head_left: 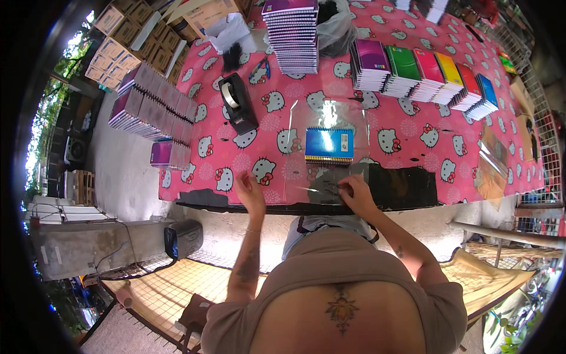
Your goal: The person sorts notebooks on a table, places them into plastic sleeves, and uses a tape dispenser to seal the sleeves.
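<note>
A small stack of spiral notebooks with a blue cover on top (329,143) lies on a clear plastic sheet (298,180) near the table's front edge. My right hand (357,196) is at the sheet's near right part, fingers curled and pinched on the plastic. Left of the sheet, my left hand (252,193) hovers over the table edge with fingers apart and nothing visible in them. A black tape dispenser (240,106) with a roll of clear tape stands beyond my left hand. Blue-handled scissors or pliers (260,71) lie behind it.
A tall pile of notebooks (292,41) stands at the back. Rows of notebooks in purple, green (402,65), pink, yellow, red and blue are at the right. Wrapped purple stacks (154,106) line the left edge, cardboard boxes (115,59) beyond. Dark patches (407,186) mark the pink tablecloth's front.
</note>
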The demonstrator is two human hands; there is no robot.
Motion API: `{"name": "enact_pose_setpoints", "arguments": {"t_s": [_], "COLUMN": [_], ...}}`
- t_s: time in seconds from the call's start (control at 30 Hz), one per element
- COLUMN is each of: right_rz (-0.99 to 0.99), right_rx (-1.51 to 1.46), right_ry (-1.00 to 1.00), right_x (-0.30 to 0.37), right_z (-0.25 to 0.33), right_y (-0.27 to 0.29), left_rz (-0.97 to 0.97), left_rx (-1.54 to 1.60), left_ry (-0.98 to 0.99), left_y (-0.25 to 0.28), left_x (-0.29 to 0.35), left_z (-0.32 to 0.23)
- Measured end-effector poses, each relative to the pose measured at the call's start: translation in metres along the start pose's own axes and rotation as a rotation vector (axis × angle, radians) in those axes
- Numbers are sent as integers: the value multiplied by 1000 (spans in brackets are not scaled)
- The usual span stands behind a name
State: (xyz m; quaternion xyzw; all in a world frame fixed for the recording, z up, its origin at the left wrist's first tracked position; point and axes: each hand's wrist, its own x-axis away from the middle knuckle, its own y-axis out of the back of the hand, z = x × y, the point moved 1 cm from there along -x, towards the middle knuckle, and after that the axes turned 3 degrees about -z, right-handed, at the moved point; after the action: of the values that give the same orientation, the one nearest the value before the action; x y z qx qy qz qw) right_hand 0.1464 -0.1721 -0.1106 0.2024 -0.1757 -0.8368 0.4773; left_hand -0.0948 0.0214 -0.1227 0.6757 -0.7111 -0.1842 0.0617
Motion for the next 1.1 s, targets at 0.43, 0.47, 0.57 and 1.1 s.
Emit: {"name": "enact_pose_setpoints", "arguments": {"t_s": [0.43, 0.47, 0.57, 1.1], "right_rz": [297, 319, 228, -308], "right_rx": [200, 191, 270, 695], "right_ry": [144, 120, 119, 281], "right_x": [-22, -23, -22, -74], "right_z": [-6, -1, -12, 66], "right_y": [10, 13, 9, 32], "left_rz": [960, 966, 927, 741], "left_rx": [-202, -192, -173, 152], "left_ry": [-551, -563, -591, -181], "left_y": [-32, -34, -39, -67], "left_x": [-14, -17, -19, -99], "left_z": [-36, -40, -47, -33]}}
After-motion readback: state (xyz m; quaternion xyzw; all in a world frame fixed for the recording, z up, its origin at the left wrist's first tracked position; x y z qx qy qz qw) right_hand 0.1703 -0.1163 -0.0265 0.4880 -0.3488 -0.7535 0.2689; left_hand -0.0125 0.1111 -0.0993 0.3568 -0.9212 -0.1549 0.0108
